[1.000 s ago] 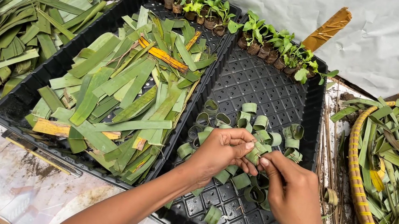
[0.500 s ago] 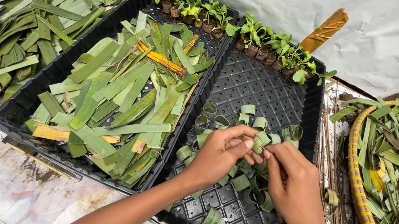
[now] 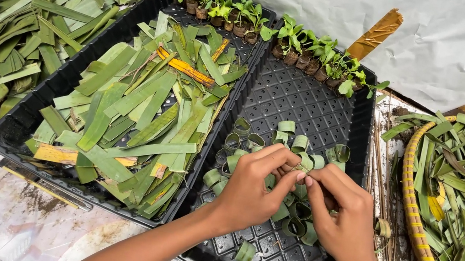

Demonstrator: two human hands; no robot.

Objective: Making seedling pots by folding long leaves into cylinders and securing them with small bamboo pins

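Two hands meet at the lower middle of the frame. The left hand and right hand pinch one small leaf ring between their fingertips, fingers drawn narrow around it. Below them lie about twenty more leaf rings in the right of two black trays. The left tray holds a heap of cut leaf strips. A row of roughly a dozen potted seedlings lines both trays' top edges.
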